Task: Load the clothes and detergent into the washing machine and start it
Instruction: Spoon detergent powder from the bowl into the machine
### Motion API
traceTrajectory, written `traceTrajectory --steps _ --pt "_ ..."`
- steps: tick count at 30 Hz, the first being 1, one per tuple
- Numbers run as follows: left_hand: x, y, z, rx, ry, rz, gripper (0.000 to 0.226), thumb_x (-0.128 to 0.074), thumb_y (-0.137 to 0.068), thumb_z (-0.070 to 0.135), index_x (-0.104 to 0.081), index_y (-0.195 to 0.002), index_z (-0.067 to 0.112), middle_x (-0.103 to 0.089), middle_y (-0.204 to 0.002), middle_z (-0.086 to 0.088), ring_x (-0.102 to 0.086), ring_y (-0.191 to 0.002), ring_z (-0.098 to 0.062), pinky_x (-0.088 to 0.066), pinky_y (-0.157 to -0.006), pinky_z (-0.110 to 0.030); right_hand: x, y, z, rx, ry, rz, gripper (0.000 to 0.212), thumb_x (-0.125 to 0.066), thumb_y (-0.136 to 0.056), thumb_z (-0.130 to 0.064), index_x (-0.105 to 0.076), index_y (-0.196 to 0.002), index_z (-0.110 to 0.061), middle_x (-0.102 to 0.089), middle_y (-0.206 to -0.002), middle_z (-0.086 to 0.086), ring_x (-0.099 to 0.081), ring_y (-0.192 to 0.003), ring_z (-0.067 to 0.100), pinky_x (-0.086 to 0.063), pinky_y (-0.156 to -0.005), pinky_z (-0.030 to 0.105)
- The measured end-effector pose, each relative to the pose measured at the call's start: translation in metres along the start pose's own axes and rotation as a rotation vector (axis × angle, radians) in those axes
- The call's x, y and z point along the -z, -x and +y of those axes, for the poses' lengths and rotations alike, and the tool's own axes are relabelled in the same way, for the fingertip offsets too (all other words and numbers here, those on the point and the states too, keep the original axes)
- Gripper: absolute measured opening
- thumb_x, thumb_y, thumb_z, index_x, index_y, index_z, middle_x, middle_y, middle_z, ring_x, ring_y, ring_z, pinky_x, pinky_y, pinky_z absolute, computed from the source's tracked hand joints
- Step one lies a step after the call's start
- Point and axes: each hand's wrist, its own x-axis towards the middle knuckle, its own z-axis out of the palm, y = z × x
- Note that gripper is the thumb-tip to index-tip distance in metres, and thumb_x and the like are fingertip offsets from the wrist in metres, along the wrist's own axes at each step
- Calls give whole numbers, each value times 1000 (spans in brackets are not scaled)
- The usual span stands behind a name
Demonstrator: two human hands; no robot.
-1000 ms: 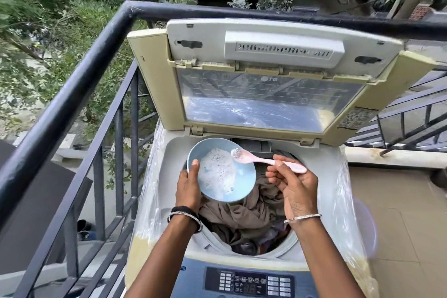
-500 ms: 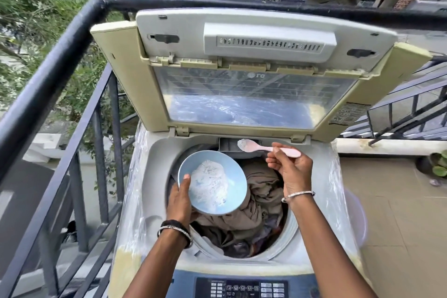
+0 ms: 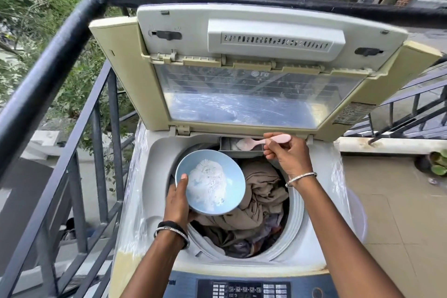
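A top-loading washing machine (image 3: 154, 176) stands with its lid (image 3: 254, 94) raised. Brown and dark clothes (image 3: 261, 198) fill the drum. My left hand (image 3: 177, 203) holds a light blue bowl (image 3: 232, 174) of white detergent powder (image 3: 208, 185) over the drum's left side, thumb on the rim. My right hand (image 3: 287, 155) pinches the handle of a pink spoon (image 3: 263, 141). Its scoop sits over the small detergent drawer (image 3: 229, 145) at the drum's back edge, where some white powder lies.
A black metal railing (image 3: 60, 55) runs along the left and behind the machine. The control panel (image 3: 244, 289) lies at the near edge. Tiled floor (image 3: 399, 213) and a small potted plant (image 3: 437, 164) are to the right.
My right hand carried the spoon from the bowl back to the detergent drawer and lowered its scoop over it. The bowl dropped slightly nearer in my left hand.
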Motion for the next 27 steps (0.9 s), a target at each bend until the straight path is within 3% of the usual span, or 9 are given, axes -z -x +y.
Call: traceTrajectory --steps 5,8,15,20,23,27 --pt "-2 1 4 -2 6 -11 38 -47 -94 50 -50 -121 23 -60 -106 1 -59 -89 -18 -51 -63 -34 10 -3 -9 -26 10 -140 14 -66 -88 -3 -72 -101 -1 -69 -82 21 -63 -65 21 -57 -61 24" --pt "-2 2 4 -3 -6 -13 40 -47 -94 51 -51 -121 23 -59 -114 -5 -59 -90 -18 -51 -62 -33 16 -3 -14 -45 0 -208 18 -65 -88 0 -70 -105 3 -67 -86 25 -63 -71 23 -57 -66 22" --pt "0 4 6 8 5 -6 46 -48 -93 52 -49 -129 23 -58 -123 -8 -60 -94 -24 -50 -58 -31 24 -2 -10 -17 110 -280 22 -66 -85 5 -76 -97 -11 -72 -99 23 -69 -86 24 -58 -85 39" --pt "0 6 5 8 17 -4 48 -48 -93 52 -48 -131 23 -57 -125 -8 -59 -94 -24 -50 -57 -30 25 11 -7 28 50 -187 21 -67 -85 2 -75 -99 -12 -72 -94 25 -67 -77 24 -59 -80 37" --pt "0 10 6 4 20 -13 47 -47 -94 50 -49 -130 21 -58 -120 -7 -60 -90 -21 -50 -56 -30 28 24 -10 15 -94 -133 20 -67 -85 1 -72 -104 -1 -72 -87 23 -67 -75 21 -60 -73 24" --pt "-1 17 9 -12 7 -20 40 -46 -96 46 -50 -126 20 -58 -105 0 -58 -83 -15 -46 -55 -28 25 49 -9 -7 -268 -131 21 -64 -87 2 -68 -106 7 -70 -83 22 -67 -69 24 -57 -65 22"
